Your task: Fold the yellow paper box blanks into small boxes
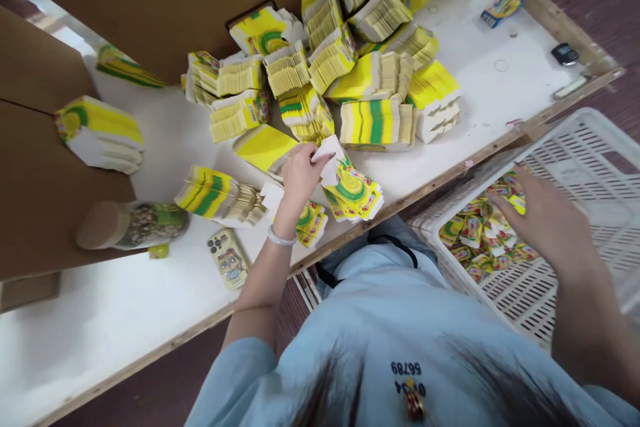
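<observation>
The left hand (300, 170) rests on the white bench (150, 293), its fingers (320, 159) pinched on the white top edge of one flat carton (330, 150) at the near stack (353, 193). That stack is thin printed card, glossy, with yellow and green swirls and small red patches, fanned a little toward the bench edge. A white bracelet (281, 237) circles the wrist.

The right hand (545, 223) hangs flat over a white slatted crate (575, 167), fingers spread and loose, holding nothing; just under them lies a heap of small packets (480, 233) in the same colours, loose in the crate's near corner.

Beyond the left hand, bundles (350, 67) of folded cartons are piled across the bench, showing striped yellow edges. Near the forearm lie a phone (227, 259) in a cartoon case and a jar (133, 223) on its side. Brown cardboard (45, 180) stands at the left.
</observation>
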`<state>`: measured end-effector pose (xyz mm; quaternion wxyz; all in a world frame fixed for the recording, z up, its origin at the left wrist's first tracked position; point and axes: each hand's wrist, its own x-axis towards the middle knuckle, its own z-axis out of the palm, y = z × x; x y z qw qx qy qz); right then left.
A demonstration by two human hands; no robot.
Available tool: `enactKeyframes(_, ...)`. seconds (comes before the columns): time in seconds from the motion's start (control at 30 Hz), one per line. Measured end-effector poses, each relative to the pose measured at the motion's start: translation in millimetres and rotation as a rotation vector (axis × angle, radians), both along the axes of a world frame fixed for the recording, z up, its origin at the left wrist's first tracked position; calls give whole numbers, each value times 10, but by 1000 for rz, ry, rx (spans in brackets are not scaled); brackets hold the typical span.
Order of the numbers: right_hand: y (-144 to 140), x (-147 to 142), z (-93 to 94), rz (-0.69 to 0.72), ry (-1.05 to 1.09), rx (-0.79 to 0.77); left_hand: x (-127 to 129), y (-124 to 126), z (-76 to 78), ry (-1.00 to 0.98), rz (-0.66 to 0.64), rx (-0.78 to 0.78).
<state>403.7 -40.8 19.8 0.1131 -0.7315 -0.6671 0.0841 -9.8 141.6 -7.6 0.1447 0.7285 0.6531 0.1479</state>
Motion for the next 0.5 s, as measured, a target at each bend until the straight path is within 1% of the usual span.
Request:
enactKeyframes(0.07, 174, -366, 11, -14, 14, 53, -28, -1, 18, -4, -42, 103)
enactKeyframes(0.1, 289, -591, 6, 14, 57, 110, -45, -23, 46, -33, -60, 160)
enactKeyframes(0.13, 413, -830, -4, 72, 130, 179, -56, -58, 86, -82, -78, 216)
enactKeyframes(0.2, 666, -1309, -43, 198, 289, 343, -46, -166, 197, -242, -98, 301)
enactKeyframes(0.3, 971, -1929, -114, 339, 492, 524, 40, -394, 415, -509, -59, 325)
enactKeyframes(0.37, 1077, -2212, -145, 376, 583, 586, 94, -546, 554, -628, -8, 325)
enactKeyframes(0.4, 1095, -2304, -151, 381, 620, 602, 105, -612, 605, -671, 12, 328)
enactKeyframes(0.47, 1071, -2394, -141, 376, 688, 606, 98, -714, 636, -759, 14, 333)
enactKeyframes(0.5, 1036, -2402, -126, 370, 724, 597, 89, -754, 611, -805, -21, 329)
